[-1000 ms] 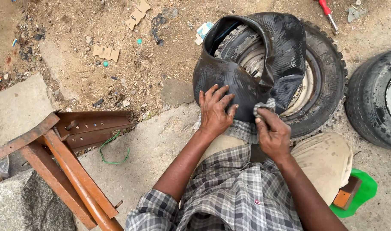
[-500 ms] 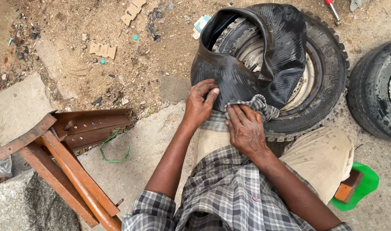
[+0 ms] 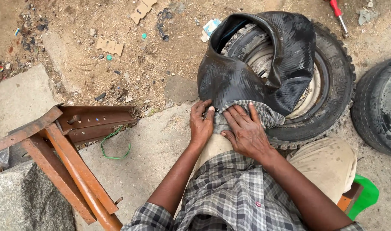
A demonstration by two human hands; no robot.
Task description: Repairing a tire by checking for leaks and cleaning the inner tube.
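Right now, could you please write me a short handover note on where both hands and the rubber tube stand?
Left hand: flat, fingers on the edge of the black inner tube, gripping nothing that shows.
Right hand: palm down, pressing a checked cloth against the lower fold of the tube.
Tube: limp and folded, draped over the person's knee and against the tyre with rim lying flat on the ground.
Nearby: a second tyre at right, a red-handled tool at the top, a rusty metal frame at left.
Done: tube is out of the tyre, cloth is on it.
Left: cannot tell how much of the tube has been wiped.
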